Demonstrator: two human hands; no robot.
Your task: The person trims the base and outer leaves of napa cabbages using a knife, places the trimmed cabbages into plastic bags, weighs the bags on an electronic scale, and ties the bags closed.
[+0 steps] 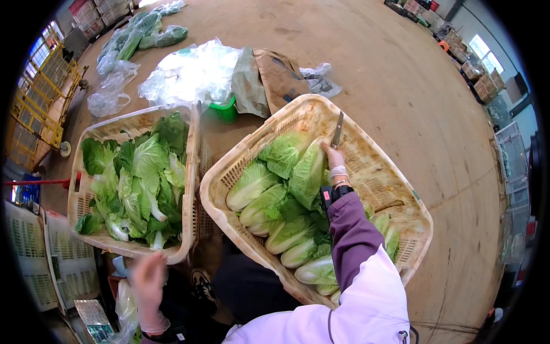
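Note:
My right hand (336,159) is closed round a knife (338,127), its blade pointing away from me. That hand rests at the upper end of a pale green napa cabbage (308,174) in the right crate (378,160). Several more napa cabbages (252,184) lie in rows there, partly hidden by my right arm. Near the front edge of the left crate (187,243), my left hand (150,286) is raised and smeared by motion, so its fingers are unclear. Loose green cabbage leaves (146,183) fill much of the left crate.
Beyond the crates, white plastic wrapping (195,71) covers part of a green bin (224,110), beside brown paper (279,77). A yellow trolley (43,103) stands at far left. White crates (69,252) stand at my left. Stacked boxes (487,83) line the right wall.

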